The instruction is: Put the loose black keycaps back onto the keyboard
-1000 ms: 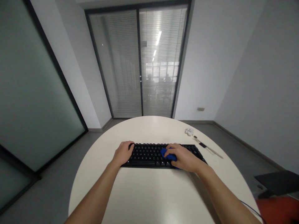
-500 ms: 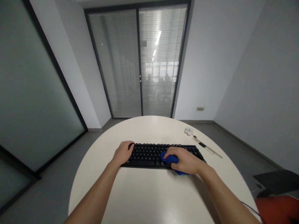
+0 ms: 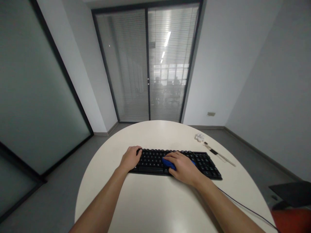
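A black keyboard [image 3: 152,163] lies flat on the round white table [image 3: 145,200]. My left hand [image 3: 130,158] is closed around its left end, thumb by the top corner. Bunched under my right hand [image 3: 182,166] is a blue cloth [image 3: 169,164], pressed onto the keys right of the keyboard's middle. My fingers are curled over the cloth, and a bit of it shows past the back of the hand. The hand and forearm hide some keys, while the number pad is in sight at the right.
A crumpled white tissue [image 3: 199,137] and a thin light stick-like brush [image 3: 220,154] with a dark band lie at the table's right. A dark cable [image 3: 247,208] runs off the right edge. Beyond stands a chair with a red seat [image 3: 291,220]; a glass door [image 3: 148,64] is ahead.
My right hand has slid the blue cloth leftward over the keys, uncovering the number pad and the cable. My left hand keeps its hold. The view has shifted slightly.
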`<state>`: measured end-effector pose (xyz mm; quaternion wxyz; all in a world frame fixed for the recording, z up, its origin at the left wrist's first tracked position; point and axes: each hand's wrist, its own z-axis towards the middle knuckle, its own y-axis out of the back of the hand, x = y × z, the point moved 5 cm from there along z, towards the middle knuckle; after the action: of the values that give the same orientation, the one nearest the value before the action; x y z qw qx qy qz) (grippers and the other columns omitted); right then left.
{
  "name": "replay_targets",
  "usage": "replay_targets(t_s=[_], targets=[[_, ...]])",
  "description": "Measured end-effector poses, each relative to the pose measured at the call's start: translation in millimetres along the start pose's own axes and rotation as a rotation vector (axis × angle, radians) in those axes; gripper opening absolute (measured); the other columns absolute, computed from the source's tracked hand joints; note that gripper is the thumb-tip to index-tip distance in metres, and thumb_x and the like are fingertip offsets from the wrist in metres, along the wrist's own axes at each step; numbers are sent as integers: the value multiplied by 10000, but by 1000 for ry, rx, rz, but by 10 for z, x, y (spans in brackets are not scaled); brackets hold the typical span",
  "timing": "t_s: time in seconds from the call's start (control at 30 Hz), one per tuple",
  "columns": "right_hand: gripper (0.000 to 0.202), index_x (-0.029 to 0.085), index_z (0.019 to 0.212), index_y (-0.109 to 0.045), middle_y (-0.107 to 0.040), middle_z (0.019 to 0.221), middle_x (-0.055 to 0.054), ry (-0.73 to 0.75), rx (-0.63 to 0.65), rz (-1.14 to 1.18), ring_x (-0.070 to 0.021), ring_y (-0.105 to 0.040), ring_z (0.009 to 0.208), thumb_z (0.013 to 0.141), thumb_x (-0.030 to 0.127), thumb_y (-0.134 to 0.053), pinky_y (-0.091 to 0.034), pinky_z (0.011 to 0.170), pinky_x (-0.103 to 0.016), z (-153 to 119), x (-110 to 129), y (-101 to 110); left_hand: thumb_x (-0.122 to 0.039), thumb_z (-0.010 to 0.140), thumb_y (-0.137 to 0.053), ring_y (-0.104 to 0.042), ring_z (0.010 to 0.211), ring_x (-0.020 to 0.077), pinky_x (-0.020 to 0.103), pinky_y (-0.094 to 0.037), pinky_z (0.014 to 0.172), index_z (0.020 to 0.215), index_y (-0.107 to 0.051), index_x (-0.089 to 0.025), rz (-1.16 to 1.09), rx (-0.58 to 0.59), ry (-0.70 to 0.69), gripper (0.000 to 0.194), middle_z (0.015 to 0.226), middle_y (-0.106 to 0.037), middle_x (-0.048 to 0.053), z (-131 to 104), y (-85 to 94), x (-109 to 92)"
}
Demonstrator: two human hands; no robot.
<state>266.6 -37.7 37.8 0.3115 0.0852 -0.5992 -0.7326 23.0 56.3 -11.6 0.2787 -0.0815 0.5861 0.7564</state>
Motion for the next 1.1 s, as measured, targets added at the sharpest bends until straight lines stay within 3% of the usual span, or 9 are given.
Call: replay_targets(t_s=[0.3,0.6,0.87,1.1], targets=[[452,195,1244,-666,-662,1204,-73,97,16,47,-249,-554,1079,798,208,-596,-446,1001,-386,21,290,-94,-353,979,-442,-575,1161,253,387,-455,1018,1118,-681,-239,5,-13,7,299,1168,-704,54,-6,23,-18],[538,239,1391,-529,-563,1400,-76,202,36,-16,-304,-468,1219,859,220,-604,-412,1015,-472,72,687,-408,-344,980,-436,-573,1166,249,376,-457,1020,1128,-678,-232,15,-4,2,305,1170,-704,54,-17,18,-32],[446,299,1261,-644,-610,1351,-17,303,132,34,-257,-510,1190,826,197,-654,-403,993,-408,15,504,-209,-350,981,-429,-579,1155,247,374,-447,1032,1119,-673,-221,1,4,-20,309,1159,-706,52,-4,24,-9],[434,280,1101,-755,-677,1235,-5,233,192,173,-222,-581,1128,711,115,-658,-411,1020,-355,-44,272,24,-369,987,-424,-572,1167,256,385,-443,1040,1117,-672,-218,-28,15,-30,319,1168,-703,55,-3,33,6]])
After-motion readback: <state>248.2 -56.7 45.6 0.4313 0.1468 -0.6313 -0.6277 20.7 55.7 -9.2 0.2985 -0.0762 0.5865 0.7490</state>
